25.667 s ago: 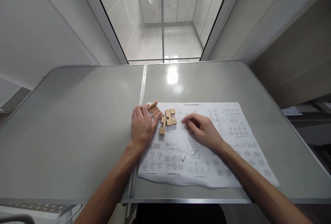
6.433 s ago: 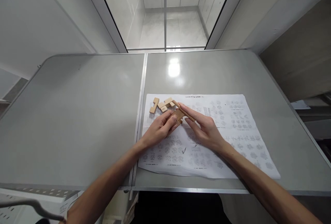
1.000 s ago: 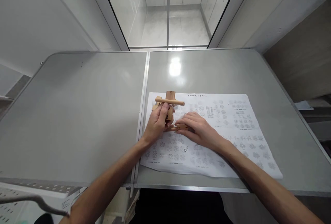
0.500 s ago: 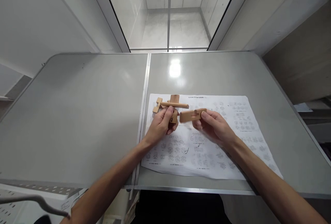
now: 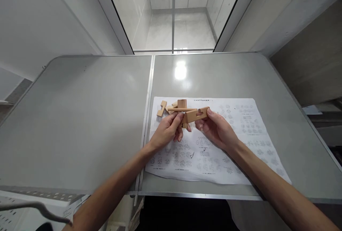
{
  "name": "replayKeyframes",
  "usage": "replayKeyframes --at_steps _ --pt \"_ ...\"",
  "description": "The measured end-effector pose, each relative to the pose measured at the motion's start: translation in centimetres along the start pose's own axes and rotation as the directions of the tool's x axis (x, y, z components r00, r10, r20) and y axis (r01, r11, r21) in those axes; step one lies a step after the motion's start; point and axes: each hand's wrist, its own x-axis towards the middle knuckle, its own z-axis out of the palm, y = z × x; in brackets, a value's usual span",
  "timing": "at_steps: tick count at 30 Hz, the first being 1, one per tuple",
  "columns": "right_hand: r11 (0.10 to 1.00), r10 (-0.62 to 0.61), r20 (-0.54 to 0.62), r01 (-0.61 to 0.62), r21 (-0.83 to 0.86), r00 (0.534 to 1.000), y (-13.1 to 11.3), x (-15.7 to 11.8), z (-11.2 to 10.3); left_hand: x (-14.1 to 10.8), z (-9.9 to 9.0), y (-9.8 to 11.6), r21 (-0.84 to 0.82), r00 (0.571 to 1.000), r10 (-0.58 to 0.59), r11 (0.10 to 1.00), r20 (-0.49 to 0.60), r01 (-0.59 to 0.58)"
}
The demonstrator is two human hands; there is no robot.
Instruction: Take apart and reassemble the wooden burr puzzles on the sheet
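My left hand (image 5: pixel 169 127) is closed around crossed wooden puzzle pieces (image 5: pixel 182 103); one upright piece carries dark markings and a thin bar lies across it. Between the fingertips of my right hand (image 5: pixel 216 126) is a flat wooden puzzle piece (image 5: pixel 197 115) with a slot cut into it. Its left end overlaps the pieces in my left hand; whether they touch or interlock, I cannot tell. A notched wooden piece (image 5: pixel 161 108) lies on the paper just beyond my left hand, with other pieces partly hidden beside it.
Beneath my hands a white printed sheet (image 5: pixel 224 168) with small diagrams covers part of the grey table (image 5: pixel 107 117). A metal seam (image 5: pixel 149 92) runs along the table left of the sheet. Glass panels stand behind the far edge. A grey cable (image 5: pixel 40 208) is at lower left.
My right hand has moved left and slightly up, bringing the slotted piece against or in front of the pieces in my left hand. The slotted piece has turned, its right end higher.
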Motion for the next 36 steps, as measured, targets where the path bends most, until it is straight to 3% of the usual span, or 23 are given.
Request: replayKeyframes --at_steps 5,12,20,29,32,36 --pt "0.986 0.054 -0.06 -0.044 0.159 0.997 -0.6 -0.1 0.3 0.1 0.1 0.0 -0.004 1.0 0.012 1.0 -0.008 -0.012" --pt "0.992 0.054 -0.065 -0.046 0.118 0.996 -0.5 0.0 0.1 0.0 -0.1 -0.1 -0.004 1.0 0.01 1.0 0.001 -0.01" --pt "0.991 0.077 0.048 -0.082 0.103 0.996 0.2 0.0 0.0 -0.1 -0.5 0.1 -0.044 0.998 0.025 0.999 0.06 -0.022" --pt "0.977 0.111 0.216 -0.146 0.154 0.97 -0.1 -0.2 0.5 -0.2 -0.7 -0.2 -0.178 0.972 -0.001 0.983 0.234 0.044" --pt "0.984 0.099 0.233 -0.129 0.121 0.968 0.0 -0.3 0.7 -0.3 -0.6 0.1 -0.097 0.959 0.007 0.995 0.283 0.021" --pt "1.0 0.011 0.179 -0.007 -0.022 0.984 0.2 -0.5 0.7 -0.6 -0.4 0.9 -0.014 0.945 -0.021 1.0 0.326 0.027"
